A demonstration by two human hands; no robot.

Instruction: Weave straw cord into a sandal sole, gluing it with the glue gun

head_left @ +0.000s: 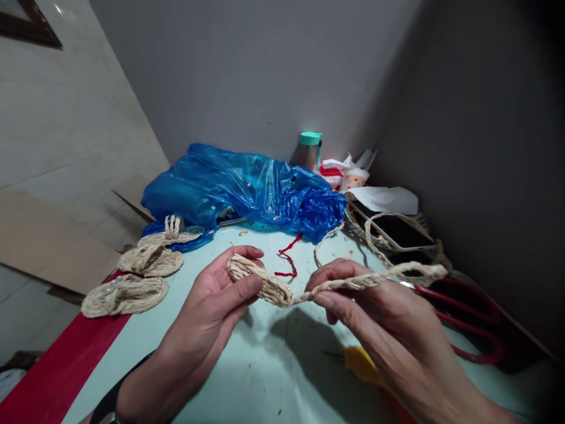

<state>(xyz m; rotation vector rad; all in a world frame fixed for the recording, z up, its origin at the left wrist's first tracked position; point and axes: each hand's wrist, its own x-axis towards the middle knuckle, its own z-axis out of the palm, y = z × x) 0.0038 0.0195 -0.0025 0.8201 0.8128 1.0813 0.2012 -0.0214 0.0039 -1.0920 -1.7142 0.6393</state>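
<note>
My left hand (225,294) is closed on a small oval coil of straw braid (258,280), with the thumb pressed on its near side. From the coil's right end the loose braid (371,281) runs to my right hand (362,300), which pinches it between thumb and fingers. Its far end sticks out to the right, above that hand. Under my right forearm lies a yellow-handled tool (359,362) with a thin metal tip, partly hidden. Scissors with red handles (468,300) lie to the right, partly covered by the same hand.
Small woven straw slippers (126,294) lie at the left by a red strip (66,371). Behind are a blue plastic bag (238,182), a green-capped bottle (310,150), a paper cup (354,178) and a phone (392,224). Red cord (289,262) lies on the pale table (233,377).
</note>
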